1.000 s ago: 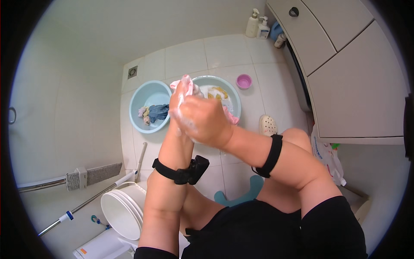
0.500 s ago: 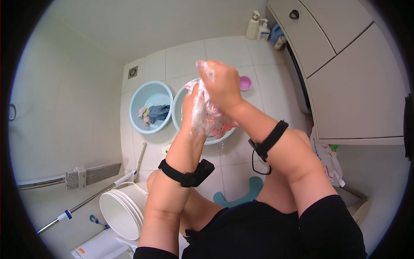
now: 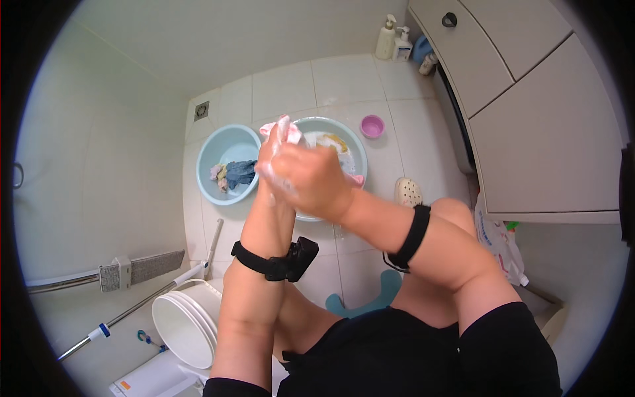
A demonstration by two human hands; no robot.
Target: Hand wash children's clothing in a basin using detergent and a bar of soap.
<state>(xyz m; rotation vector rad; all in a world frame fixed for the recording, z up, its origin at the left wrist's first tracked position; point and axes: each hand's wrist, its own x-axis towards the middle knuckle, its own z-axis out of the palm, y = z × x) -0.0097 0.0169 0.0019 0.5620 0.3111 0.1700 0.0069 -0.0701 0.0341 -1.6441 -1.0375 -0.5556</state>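
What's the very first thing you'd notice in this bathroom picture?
Two soapy hands, the left hand and right hand, pressed together around a pink cloth in the middle. Under them on the tiled floor sit two light blue basins, the left one holding small clothes.

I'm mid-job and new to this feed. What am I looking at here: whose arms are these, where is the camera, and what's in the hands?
No machine: the camera sits on a person's head, looking down with a fisheye lens that bends edges. The left hand and right hand, soapy, press together around a pink cloth above a light blue basin. A second basin to the left holds wet clothes. On the tiled floor are a small pink cup and two bottles. Each forearm wears a black strap.
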